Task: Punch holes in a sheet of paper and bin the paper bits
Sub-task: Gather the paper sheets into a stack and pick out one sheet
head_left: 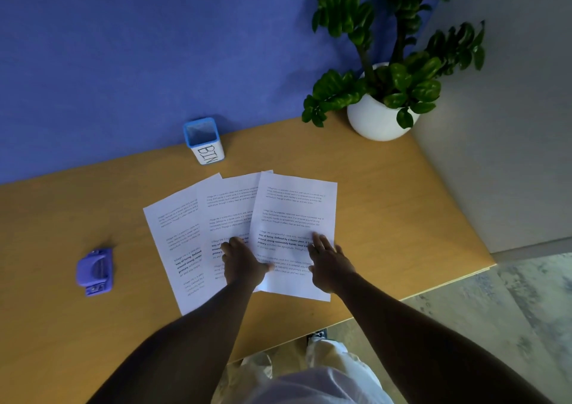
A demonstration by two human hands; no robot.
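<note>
Three printed white sheets lie fanned out and overlapping on the wooden table point(387, 211). The top sheet point(294, 208) is on the right, the middle sheet point(230, 205) under it, the left sheet point(173, 227) lowest. My left hand point(241, 261) rests flat on the middle sheet, its thumb touching the top sheet's left edge. My right hand point(328, 258) lies palm down on the top sheet with fingers spread. A purple hole punch point(95, 275) sits apart at the table's left. A small blue-rimmed container marked BIN point(204, 142) stands behind the sheets near the wall.
A white pot with a green plant point(380, 115) stands at the table's far right corner. A blue wall runs behind the table, a grey wall on the right. The table's front edge slants near my legs, with grey floor beyond.
</note>
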